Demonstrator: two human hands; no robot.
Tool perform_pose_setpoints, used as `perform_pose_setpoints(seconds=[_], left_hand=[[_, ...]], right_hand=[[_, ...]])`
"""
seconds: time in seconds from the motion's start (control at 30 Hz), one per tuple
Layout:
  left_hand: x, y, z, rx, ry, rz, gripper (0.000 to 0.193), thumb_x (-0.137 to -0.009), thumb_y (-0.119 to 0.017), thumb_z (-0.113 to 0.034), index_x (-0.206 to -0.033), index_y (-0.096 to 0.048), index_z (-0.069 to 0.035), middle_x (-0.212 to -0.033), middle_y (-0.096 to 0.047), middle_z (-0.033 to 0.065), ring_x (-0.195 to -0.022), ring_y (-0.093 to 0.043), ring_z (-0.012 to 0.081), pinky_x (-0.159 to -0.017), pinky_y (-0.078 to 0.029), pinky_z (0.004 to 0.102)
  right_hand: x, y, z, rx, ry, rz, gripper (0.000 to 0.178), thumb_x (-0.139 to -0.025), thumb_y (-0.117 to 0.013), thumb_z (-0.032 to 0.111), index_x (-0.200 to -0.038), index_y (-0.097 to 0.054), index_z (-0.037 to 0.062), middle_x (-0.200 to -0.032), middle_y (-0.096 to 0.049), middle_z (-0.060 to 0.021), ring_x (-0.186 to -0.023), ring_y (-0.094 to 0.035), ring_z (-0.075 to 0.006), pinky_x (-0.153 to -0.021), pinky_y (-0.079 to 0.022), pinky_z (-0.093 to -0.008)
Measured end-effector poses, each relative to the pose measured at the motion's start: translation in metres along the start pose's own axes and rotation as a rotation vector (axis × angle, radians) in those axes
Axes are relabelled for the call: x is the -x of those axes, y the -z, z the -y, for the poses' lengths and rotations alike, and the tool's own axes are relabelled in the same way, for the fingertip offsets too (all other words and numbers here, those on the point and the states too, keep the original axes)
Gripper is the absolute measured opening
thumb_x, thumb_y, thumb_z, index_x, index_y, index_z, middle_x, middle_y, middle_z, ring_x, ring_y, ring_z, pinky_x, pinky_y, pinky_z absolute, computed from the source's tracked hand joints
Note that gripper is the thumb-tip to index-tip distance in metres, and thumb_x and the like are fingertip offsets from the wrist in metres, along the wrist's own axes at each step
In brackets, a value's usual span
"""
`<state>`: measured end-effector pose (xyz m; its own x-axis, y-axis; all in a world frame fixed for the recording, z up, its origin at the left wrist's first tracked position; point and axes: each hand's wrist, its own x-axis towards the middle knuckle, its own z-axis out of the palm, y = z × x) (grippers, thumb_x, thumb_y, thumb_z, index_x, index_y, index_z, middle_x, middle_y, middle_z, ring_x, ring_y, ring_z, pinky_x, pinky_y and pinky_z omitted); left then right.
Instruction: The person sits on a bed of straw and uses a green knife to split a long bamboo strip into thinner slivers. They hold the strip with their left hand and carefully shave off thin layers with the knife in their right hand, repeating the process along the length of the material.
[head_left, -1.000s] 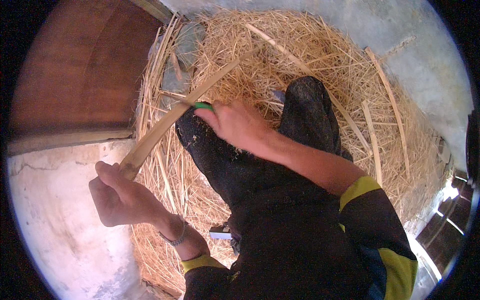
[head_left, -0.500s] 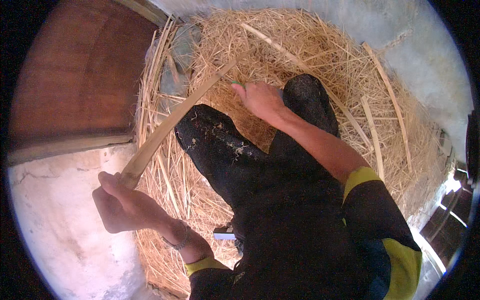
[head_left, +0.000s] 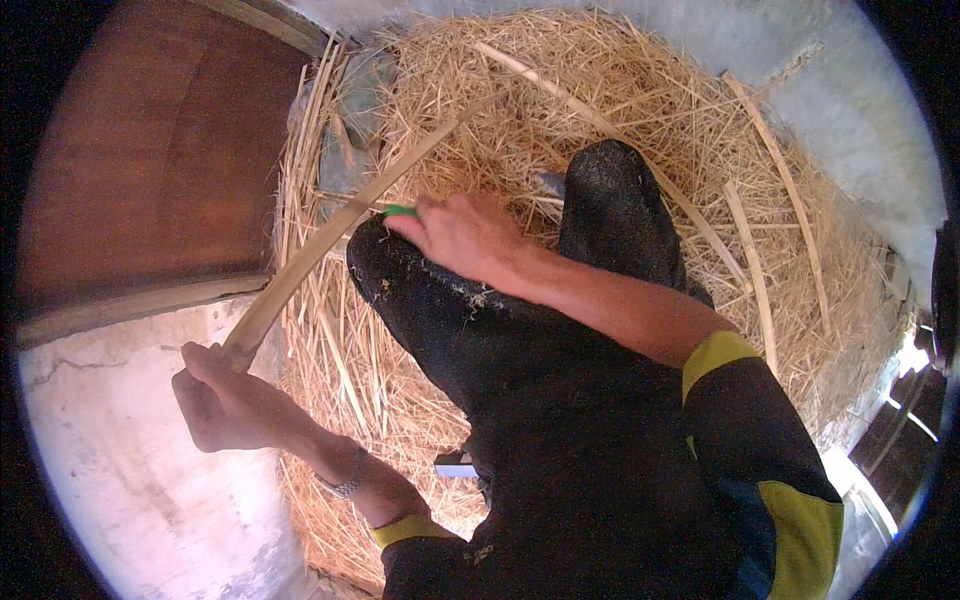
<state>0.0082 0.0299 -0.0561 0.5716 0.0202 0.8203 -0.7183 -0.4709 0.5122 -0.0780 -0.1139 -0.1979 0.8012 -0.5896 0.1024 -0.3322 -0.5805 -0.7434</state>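
Observation:
A long, flat bamboo strip (head_left: 318,245) slants up and away from the lower left, passing just beyond my left knee. Its near end is gripped in my left hand (head_left: 228,402), thumb along the top. My right hand (head_left: 468,238) is closed over my left knee, slightly blurred, around a tool of which only a bit of green (head_left: 401,211) shows by the thumb. The rest of that tool is hidden, so its kind cannot be told. The green part lies close to the strip; whether they touch is unclear.
Straw-like shavings (head_left: 450,70) cover the floor around my legs. Several more strips lie there, one long strip (head_left: 545,85) ahead and a shorter one (head_left: 750,265) at right. A brown panel (head_left: 160,150) and pale wall (head_left: 130,420) stand close at left, a grey wall (head_left: 830,110) at far right.
My right hand has moved left and nearer to me, from between my knees to above the left knee beside the strip. My left hand has shifted slightly left and up with the strip.

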Motion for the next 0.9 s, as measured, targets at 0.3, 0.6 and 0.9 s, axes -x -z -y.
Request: perform_pose_setpoints(seconds=[0.3,0.6,0.9], left_hand=[[-0.001,0.003,0.003,-0.027,-0.044,0.019,0.034,-0.082,-0.058,-0.017,-0.055,-0.049,0.001,-0.049,-0.042,0.0010,-0.049,-0.036,0.0092,-0.044,-0.030,0.0264],[0.007,0.005,-0.013,0.008,-0.071,0.003,0.032,-0.082,-0.057,-0.013,-0.054,-0.048,0.000,-0.050,-0.044,0.0011,-0.050,-0.039,0.0088,-0.048,-0.032,0.0253],[0.005,0.000,-0.015,0.032,-0.065,0.015,0.034,-0.083,-0.057,-0.014,-0.053,-0.047,-0.002,-0.050,-0.043,0.0004,-0.051,-0.038,0.0061,-0.049,-0.031,0.0225]], right_hand=[[-0.006,-0.003,0.001,-0.023,-0.039,0.002,0.055,-0.090,-0.040,0.045,-0.073,-0.061,-0.0037,-0.060,-0.058,-0.0218,-0.058,-0.061,-0.0360,-0.056,-0.049,-0.0447],[-0.007,0.002,-0.025,0.025,-0.046,-0.002,0.047,-0.092,-0.040,0.038,-0.084,-0.060,-0.0029,-0.067,-0.059,-0.0231,-0.067,-0.060,-0.0386,-0.059,-0.048,-0.0461],[-0.016,-0.006,-0.052,0.046,-0.151,0.016,0.054,-0.091,-0.037,0.044,-0.082,-0.060,-0.0037,-0.064,-0.059,-0.0232,-0.064,-0.061,-0.0390,-0.059,-0.049,-0.0479]])
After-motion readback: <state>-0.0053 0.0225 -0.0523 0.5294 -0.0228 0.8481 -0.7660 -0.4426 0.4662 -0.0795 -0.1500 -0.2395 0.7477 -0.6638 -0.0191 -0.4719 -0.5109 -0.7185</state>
